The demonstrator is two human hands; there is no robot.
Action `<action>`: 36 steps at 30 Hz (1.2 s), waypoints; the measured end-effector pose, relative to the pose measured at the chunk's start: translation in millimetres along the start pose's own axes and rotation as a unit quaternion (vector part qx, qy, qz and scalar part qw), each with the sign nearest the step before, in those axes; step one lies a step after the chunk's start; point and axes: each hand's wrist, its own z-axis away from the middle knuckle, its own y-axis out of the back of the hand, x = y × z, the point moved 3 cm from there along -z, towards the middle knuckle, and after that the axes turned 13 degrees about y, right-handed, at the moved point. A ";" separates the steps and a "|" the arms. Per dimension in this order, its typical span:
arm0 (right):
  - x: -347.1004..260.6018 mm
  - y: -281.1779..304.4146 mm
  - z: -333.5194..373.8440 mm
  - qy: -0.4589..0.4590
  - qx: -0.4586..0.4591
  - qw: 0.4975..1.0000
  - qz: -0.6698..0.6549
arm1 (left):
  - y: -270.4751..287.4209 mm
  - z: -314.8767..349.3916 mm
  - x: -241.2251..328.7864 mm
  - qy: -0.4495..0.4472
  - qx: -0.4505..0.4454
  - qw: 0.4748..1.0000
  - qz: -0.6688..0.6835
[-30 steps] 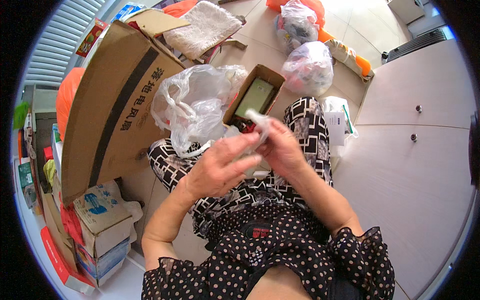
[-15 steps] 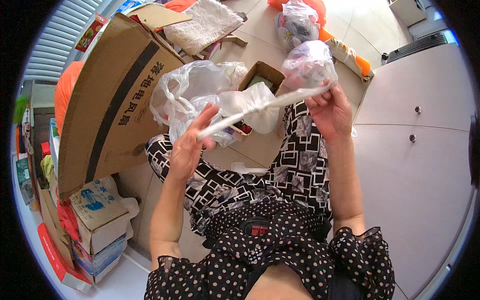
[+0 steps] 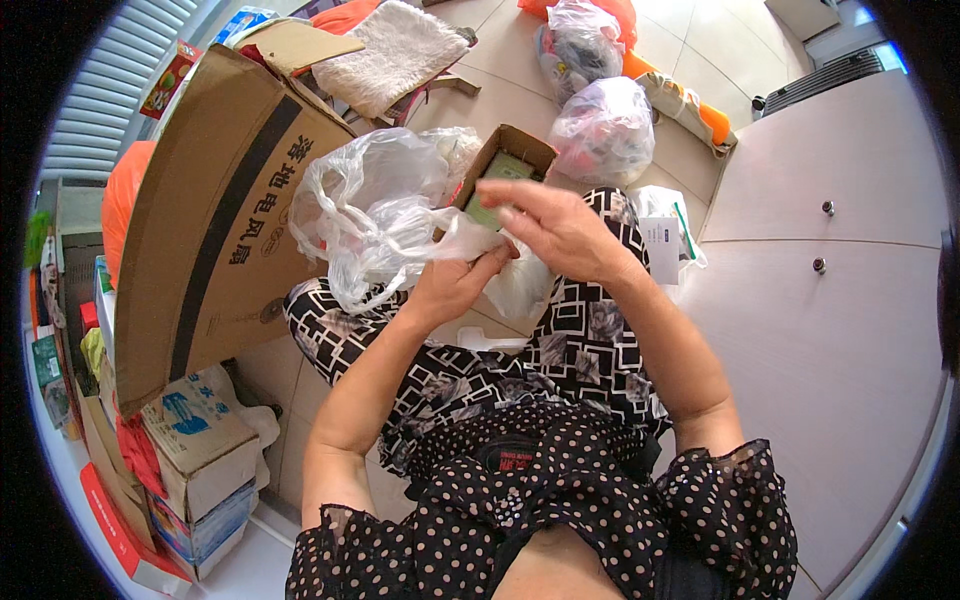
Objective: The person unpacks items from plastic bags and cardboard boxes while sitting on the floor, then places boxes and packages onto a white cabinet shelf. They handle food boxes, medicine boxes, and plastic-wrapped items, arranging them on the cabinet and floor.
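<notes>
In front of my lap, my left hand [image 3: 450,292] pinches a thin white plastic bag [image 3: 465,238], its fingers closed on the film. My right hand [image 3: 562,230] is just above and to the right, fingers stretched leftward and slightly blurred, with nothing visible in it. Beneath the hands hangs or rests a bulging white plastic bag [image 3: 522,285]; whether it belongs to the same bag is hidden. A large crumpled clear plastic bag [image 3: 345,205] lies to the left. Just beyond my hands stands an open cardboard box [image 3: 530,150] with something green inside.
A large flat cardboard carton [image 3: 215,230] leans at the left, with smaller boxes [image 3: 200,425] below it. Filled plastic bags [image 3: 605,130] sit ahead. A white bag with a card [image 3: 665,240] lies by my right knee, beside a white cabinet [image 3: 810,360].
The twisted plastic strip is no longer stretched between my hands. My right hand has let go and moved left and down; my left hand has moved right, so the hands are close together.
</notes>
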 end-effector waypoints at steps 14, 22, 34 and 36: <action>52.8 -39.3 59.9 -0.250 -0.004 0.954 -0.162 | -6.5 7.7 -19.8 0.071 0.045 0.958 0.276; 38.8 -42.7 64.0 -0.061 -0.046 0.997 0.027 | -7.4 10.0 -17.6 -0.116 0.142 0.946 -0.267; 44.7 -42.7 66.8 -0.110 0.017 0.994 0.014 | -2.7 6.2 -33.2 0.110 0.083 0.990 -0.040; 46.9 -44.6 67.8 -0.081 0.021 0.996 0.027 | 0.7 2.7 -43.9 0.110 0.052 0.992 -0.033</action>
